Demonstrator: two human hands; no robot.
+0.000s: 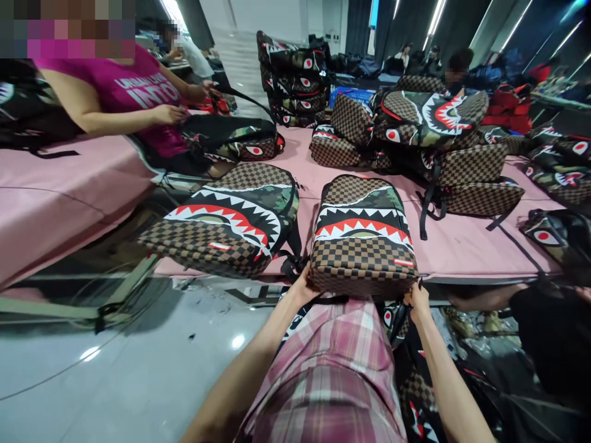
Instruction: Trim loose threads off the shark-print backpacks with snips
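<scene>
A brown checkered backpack (364, 258) with a shark-mouth print lies front side up at the table's near edge, its base facing me. My left hand (305, 286) is closed at its lower left corner, by a black strap. At the lower right corner my right hand (418, 300) is closed too, seemingly pinching the bag's edge or a strap end; the fingertips are partly hidden. Just left of it, a second shark-mouth backpack (221, 246) lies at a slant, part of it past the table edge.
Across the pink table (305, 184), a person in a magenta shirt (133, 92) handles another backpack (235, 138). Stacked backpacks (295, 80) stand behind, and a pile of backpacks (425, 123) sits at right. Someone in black (549, 332) is close on my right. More bags hang or lie below the edge.
</scene>
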